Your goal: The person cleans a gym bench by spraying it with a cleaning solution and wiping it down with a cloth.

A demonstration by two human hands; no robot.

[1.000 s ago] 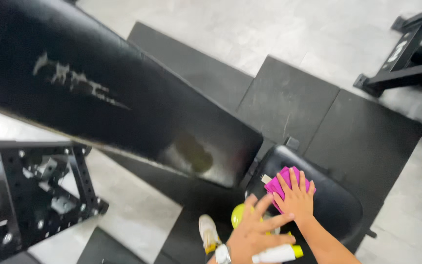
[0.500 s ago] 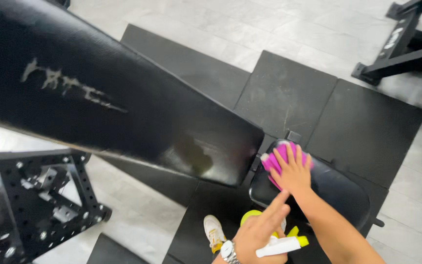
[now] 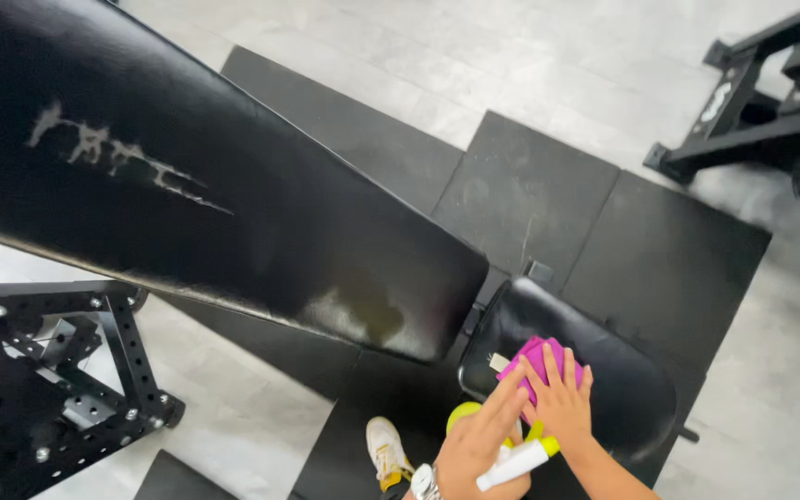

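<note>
We have our right hand (image 3: 562,398) spread flat, fingers splayed, pressing a pink cloth (image 3: 534,356) onto the small black seat pad (image 3: 604,370); the hand grips nothing, it only holds the cloth down by the palm. The cloth lies on the near left part of the seat pad, close to the edge that faces the long black backrest (image 3: 233,204). Our left hand (image 3: 479,444) sits just below the seat pad's near edge, curled around a spray bottle (image 3: 511,463) with a white body and yellow-green parts, the forefinger stretched toward the cloth.

To wipe well, we judge it best to keep the palm flat, cover the seat pad in overlapping passes, and carry the cloth into the seam toward the backrest, where a dull smear (image 3: 363,310) shows on the backrest's lower end.

The bottle is the only container here; we cannot tell how much liquid it holds. A white shoe (image 3: 386,449) stands left of the seat pad on dark floor mats (image 3: 530,194).
</note>
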